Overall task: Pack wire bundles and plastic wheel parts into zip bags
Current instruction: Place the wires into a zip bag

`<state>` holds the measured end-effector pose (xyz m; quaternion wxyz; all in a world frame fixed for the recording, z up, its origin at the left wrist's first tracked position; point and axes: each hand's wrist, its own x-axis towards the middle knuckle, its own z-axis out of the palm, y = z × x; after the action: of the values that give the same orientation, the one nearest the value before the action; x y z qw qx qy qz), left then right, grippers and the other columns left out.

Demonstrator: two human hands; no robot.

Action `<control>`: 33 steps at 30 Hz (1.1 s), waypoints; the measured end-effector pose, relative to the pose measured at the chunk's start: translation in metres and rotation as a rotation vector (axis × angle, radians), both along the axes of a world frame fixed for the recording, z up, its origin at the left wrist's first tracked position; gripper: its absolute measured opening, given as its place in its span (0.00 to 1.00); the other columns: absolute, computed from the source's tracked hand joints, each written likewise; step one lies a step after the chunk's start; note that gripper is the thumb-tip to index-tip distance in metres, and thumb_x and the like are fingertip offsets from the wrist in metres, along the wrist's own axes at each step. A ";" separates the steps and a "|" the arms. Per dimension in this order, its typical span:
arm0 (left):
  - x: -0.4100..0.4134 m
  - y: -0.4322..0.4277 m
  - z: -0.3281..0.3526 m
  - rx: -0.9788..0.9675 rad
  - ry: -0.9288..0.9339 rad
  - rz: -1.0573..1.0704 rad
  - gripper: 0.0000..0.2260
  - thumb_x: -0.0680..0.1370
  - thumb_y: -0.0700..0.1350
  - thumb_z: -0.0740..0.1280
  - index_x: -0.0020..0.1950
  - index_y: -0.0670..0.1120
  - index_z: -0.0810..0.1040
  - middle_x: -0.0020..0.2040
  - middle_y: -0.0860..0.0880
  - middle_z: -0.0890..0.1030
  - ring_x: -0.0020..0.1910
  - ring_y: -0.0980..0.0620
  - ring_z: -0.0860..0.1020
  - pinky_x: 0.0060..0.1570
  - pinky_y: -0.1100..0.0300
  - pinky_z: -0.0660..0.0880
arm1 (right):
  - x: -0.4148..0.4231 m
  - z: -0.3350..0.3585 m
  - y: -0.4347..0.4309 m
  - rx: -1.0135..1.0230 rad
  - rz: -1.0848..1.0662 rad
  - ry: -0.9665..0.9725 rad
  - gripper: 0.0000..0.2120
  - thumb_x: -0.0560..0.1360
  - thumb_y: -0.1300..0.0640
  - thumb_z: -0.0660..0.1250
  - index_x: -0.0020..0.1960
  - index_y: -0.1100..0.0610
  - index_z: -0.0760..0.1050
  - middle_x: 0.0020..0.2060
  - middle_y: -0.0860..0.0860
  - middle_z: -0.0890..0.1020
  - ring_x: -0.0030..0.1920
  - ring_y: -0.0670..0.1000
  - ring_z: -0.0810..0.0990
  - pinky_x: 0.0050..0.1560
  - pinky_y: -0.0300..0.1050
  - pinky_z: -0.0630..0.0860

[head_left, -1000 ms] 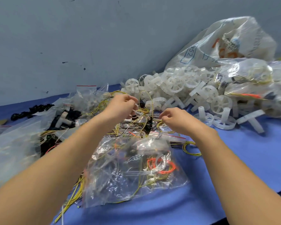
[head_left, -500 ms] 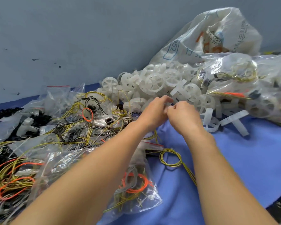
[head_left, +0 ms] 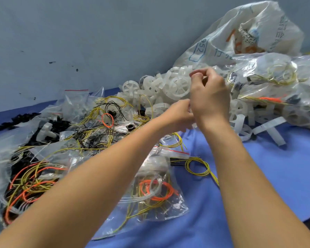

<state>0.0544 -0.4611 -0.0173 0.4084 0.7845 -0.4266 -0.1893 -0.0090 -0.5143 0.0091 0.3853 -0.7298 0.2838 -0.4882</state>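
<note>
My left hand (head_left: 177, 113) and my right hand (head_left: 210, 97) meet above the near edge of a heap of white plastic wheel parts (head_left: 161, 86). The right hand is raised, thumb and forefinger pinched together at its top. The left hand's fingers curl in beside the right wrist. Whether either hand holds something is too blurred to tell. Under my left forearm lies a clear zip bag (head_left: 156, 192) filled with orange and yellow wire bundles. A loose yellow wire coil (head_left: 198, 167) rests on the blue tabletop (head_left: 276, 176) beside it.
Tangled yellow, orange and black wires (head_left: 34, 178) cover the left side. Clear zip bags with red strips (head_left: 77, 99) stand behind them, near black parts (head_left: 16, 119). Filled bags (head_left: 268, 76) and a big white sack (head_left: 249, 33) pile up at the right, against the grey wall.
Both hands left the wire tangle, moved right to the wheel heap and came together. The right hand has since risen with its fingers pinched. The view has shifted to the right.
</note>
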 end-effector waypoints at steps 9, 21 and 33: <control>0.052 0.270 0.019 -0.454 0.452 0.610 0.04 0.78 0.39 0.65 0.52 0.45 0.76 0.37 0.47 0.85 0.28 0.54 0.80 0.24 0.62 0.76 | 0.008 0.010 0.095 -0.229 0.553 0.077 0.11 0.78 0.58 0.61 0.51 0.49 0.82 0.37 0.42 0.78 0.40 0.45 0.75 0.43 0.43 0.70; 0.009 0.393 -0.020 -0.362 0.645 0.554 0.14 0.72 0.46 0.69 0.55 0.41 0.80 0.43 0.41 0.83 0.33 0.49 0.80 0.28 0.61 0.77 | 0.010 -0.054 0.216 -1.074 0.973 0.530 0.16 0.76 0.64 0.64 0.57 0.46 0.77 0.74 0.51 0.64 0.73 0.54 0.61 0.68 0.54 0.60; -0.011 0.348 -0.034 -0.382 1.021 0.317 0.14 0.76 0.38 0.65 0.60 0.38 0.81 0.52 0.37 0.81 0.48 0.44 0.83 0.47 0.56 0.81 | 0.005 -0.056 0.194 -0.791 0.968 0.299 0.07 0.74 0.66 0.64 0.44 0.54 0.75 0.62 0.51 0.75 0.59 0.54 0.74 0.55 0.48 0.70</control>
<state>0.0430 -0.1128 -0.0511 0.7209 0.5600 -0.0786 -0.4006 -0.0042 -0.3208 -0.0465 0.2200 -0.9224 -0.2287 -0.2199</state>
